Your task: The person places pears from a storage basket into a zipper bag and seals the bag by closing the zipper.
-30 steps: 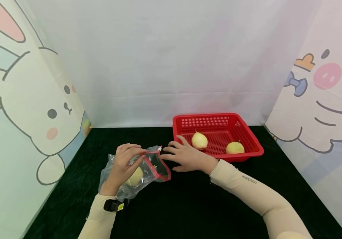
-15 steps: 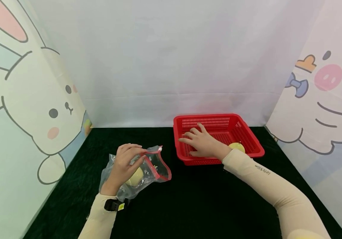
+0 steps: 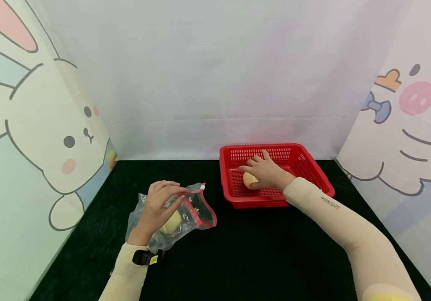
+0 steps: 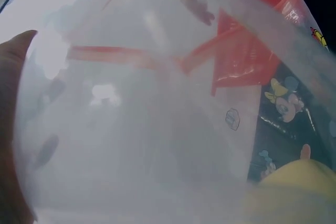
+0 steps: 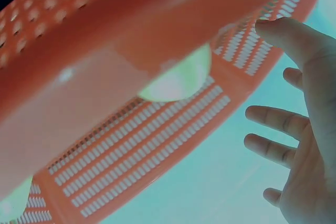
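In the head view my left hand [image 3: 159,209] pinches the red zip edge of a clear zip bag [image 3: 190,219] lying on the dark cloth. A pale yellow pear [image 3: 172,222] shows inside the bag, partly behind that hand. Clear film fills most of the left wrist view, with the bagged pear [image 4: 302,182] at lower right. My right hand [image 3: 266,171] reaches into the red basket [image 3: 277,204], fingers spread over a pear [image 3: 250,179]. In the right wrist view the fingers are apart, beside the basket wall and a pear [image 5: 184,80]. Another pear [image 5: 13,203] shows at lower left.
Dark green cloth [image 3: 253,255] covers the table. A white backdrop [image 3: 215,75] stands behind the basket, with cartoon-printed panels on both sides. The right sleeve [image 3: 335,217] crosses the basket's front right rim.
My right hand has moved from beside the bag to the right, into the basket and over the left pear. The sleeve now covers the right pear. The left hand and bag stay put.
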A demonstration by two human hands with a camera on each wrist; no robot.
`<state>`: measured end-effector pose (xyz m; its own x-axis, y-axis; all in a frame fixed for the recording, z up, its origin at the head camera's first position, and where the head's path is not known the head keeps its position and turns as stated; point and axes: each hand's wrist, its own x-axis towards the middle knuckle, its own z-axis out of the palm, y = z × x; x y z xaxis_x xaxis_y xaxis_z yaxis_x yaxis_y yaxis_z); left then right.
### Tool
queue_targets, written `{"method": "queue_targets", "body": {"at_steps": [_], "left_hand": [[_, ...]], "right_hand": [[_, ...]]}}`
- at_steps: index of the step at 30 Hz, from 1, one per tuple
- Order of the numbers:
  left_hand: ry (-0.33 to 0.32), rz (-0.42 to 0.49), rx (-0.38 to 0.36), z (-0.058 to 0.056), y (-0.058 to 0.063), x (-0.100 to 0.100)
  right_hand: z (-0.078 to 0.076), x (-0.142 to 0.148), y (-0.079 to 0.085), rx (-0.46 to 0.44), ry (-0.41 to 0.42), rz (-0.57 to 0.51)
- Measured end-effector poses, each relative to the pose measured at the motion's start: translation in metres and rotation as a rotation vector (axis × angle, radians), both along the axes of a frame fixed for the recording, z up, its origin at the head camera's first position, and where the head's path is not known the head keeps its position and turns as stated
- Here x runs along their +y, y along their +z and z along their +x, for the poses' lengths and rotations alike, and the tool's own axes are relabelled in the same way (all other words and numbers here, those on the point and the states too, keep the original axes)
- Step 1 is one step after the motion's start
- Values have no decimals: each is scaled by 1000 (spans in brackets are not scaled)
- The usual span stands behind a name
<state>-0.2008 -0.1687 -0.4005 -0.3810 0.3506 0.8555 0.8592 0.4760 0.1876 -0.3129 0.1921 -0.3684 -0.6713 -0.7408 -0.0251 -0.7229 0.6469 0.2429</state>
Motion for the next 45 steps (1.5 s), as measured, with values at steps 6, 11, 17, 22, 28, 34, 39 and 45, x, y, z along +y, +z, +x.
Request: {"method": "queue_targets", "body": {"at_steps": [6, 11, 17, 22, 28, 34, 39, 45], "left_hand": [[-1, 7, -12, 0, -2, 0], [1, 5, -10, 0, -2, 0], [3, -1, -6, -2, -2, -1], [2, -2, -6, -2, -2, -1], [0, 2, -18, -2, -2, 0], [5, -3, -35, -2, -2, 0], [9, -2, -40, -2, -3, 0], [22, -6, -40, -2, -4, 1]], "right_hand": [[-14, 7, -7, -15, -36, 102], [-28, 12, -9, -31, -80, 197], [-41, 14, -4, -76, -72, 243], [-51, 16, -5, -71, -3, 293], [-60, 19, -11, -36, 70, 316], [-66, 24, -18, -9, 80, 333], [-66, 24, -20, -37, 47, 268], [-64, 15, -20, -116, -36, 224]]}}
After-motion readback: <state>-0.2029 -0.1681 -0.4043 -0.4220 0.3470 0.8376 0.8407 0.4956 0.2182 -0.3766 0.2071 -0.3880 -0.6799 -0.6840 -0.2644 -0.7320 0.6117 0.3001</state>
